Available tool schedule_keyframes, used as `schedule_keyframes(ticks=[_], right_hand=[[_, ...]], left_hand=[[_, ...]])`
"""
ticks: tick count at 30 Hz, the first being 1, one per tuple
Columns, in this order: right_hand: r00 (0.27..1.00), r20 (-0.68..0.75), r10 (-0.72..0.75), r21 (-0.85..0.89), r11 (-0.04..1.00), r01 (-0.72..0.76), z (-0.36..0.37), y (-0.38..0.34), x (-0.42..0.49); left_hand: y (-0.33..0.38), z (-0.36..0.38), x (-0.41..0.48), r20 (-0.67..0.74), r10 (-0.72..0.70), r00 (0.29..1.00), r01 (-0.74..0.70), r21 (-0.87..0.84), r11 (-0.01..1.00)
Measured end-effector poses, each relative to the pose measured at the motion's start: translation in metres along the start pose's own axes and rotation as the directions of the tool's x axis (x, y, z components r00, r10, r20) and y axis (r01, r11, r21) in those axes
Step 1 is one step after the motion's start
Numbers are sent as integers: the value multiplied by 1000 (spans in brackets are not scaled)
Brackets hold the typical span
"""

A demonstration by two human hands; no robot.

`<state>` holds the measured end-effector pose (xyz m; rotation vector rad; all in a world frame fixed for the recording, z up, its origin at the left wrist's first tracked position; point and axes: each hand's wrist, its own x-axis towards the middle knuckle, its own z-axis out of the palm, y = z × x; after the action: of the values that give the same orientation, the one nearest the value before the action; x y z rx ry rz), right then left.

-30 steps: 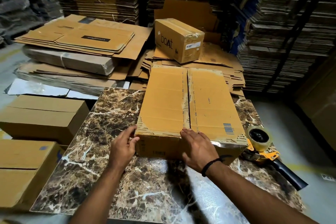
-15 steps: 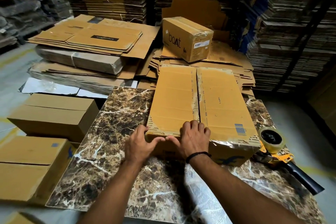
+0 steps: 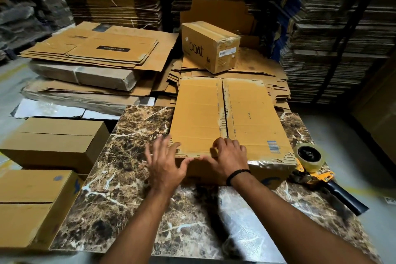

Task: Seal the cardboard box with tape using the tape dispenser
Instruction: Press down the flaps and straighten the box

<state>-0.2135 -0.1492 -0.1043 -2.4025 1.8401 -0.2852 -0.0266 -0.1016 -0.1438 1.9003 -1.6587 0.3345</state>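
A long cardboard box (image 3: pixel 252 113) lies on the brown marble table (image 3: pixel 120 188), its two top flaps folded shut with an untaped seam down the middle. My right hand (image 3: pixel 227 156) rests flat on the near end of the seam, fingers over the top edge. At the box's near left corner my left hand (image 3: pixel 165 161) hovers with fingers spread, holding nothing. The tape dispenser (image 3: pixel 310 163), yellow with a clear tape roll and a black handle, lies on the table just right of the box.
A sealed box marked "boat" (image 3: pixel 211 46) sits on flattened cartons behind. Flat cardboard stacks (image 3: pixel 96 51) lie at the back left, two closed boxes (image 3: pixel 53 141) stand left of the table. Tall stacks of cardboard wall the background. Grey floor shows at the right.
My left hand has shifted from the box's near left corner and spread its fingers. My right hand has slid a little along the near edge to the seam. The view has moved closer.
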Motion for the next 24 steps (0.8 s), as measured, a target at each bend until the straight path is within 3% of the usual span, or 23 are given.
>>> schedule_keyframes(ticks=[2, 3, 10, 15, 18, 24], right_hand=[[1000, -21, -11, -48, 999, 10, 0, 11, -1], [999, -21, -25, -81, 996, 23, 2, 15, -2], [993, 12, -117, -78, 990, 117, 6, 25, -3], [987, -151, -53, -74, 996, 42, -5, 41, -9], [985, -174, -11, -128, 992, -11, 0, 59, -13], [989, -117, -85, -168, 984, 65, 2, 67, -16]], left_hand=[[7, 5, 6, 71, 184, 980, -178, -79, 981], [10, 8, 6, 85, 213, 973, -201, -129, 971], [16, 9, -1, 119, 161, 980, -139, -175, 975], [40, 7, 9, 228, 262, 938, -216, -208, 954], [44, 16, 7, 191, 252, 949, -200, -256, 946], [48, 19, 4, 165, 261, 951, -220, -228, 948]])
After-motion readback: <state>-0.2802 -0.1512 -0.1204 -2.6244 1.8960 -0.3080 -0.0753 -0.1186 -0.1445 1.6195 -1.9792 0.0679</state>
